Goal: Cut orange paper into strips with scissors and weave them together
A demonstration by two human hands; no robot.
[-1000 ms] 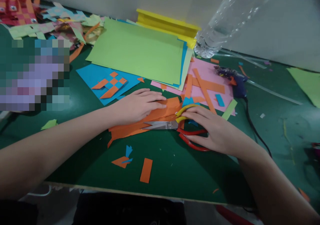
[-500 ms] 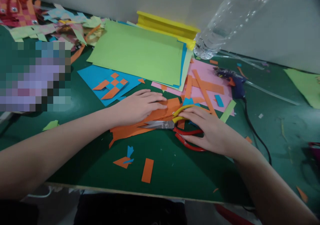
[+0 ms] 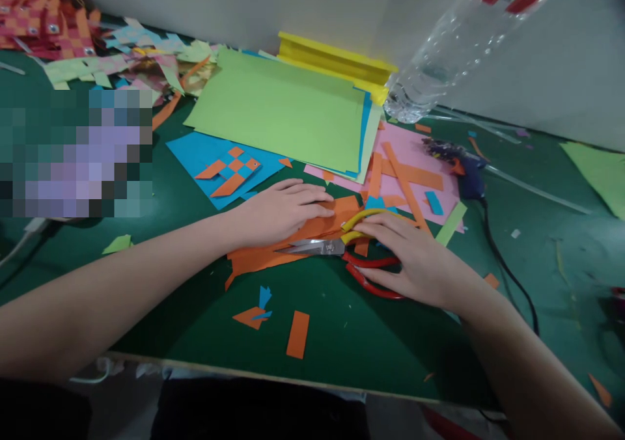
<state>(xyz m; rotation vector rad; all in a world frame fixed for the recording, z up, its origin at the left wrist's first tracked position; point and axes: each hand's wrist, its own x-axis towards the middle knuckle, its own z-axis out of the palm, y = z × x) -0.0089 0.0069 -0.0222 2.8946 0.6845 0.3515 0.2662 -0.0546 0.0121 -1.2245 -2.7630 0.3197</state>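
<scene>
My left hand point(image 3: 283, 213) lies flat, fingers stretched out, on a piece of orange paper point(image 3: 263, 256) with uneven edges. In my right hand point(image 3: 417, 254) is a pair of scissors point(image 3: 334, 247) with one yellow and one red handle. Their blades point left, almost together, over the orange paper just below my left fingers. A woven orange and blue paper fish point(image 3: 235, 166) rests on a blue sheet point(image 3: 188, 157) beyond my left hand. Nearer the front edge lie an orange paper rectangle point(image 3: 297, 334) and small orange and blue scraps point(image 3: 251, 317).
Stacked green sheets point(image 3: 283, 108) lie behind my hands. A clear plastic bottle point(image 3: 430, 69) leans at the wall. A dark blue glue gun point(image 3: 469, 178) with a cord lies right, beside pink paper point(image 3: 415, 147). Woven red-orange pieces point(image 3: 43, 20) and paper strips pile up far left.
The whole view has shifted slightly, with everything sitting a little further right in the picture. My hands, the scissors and the orange paper keep the same arrangement.
</scene>
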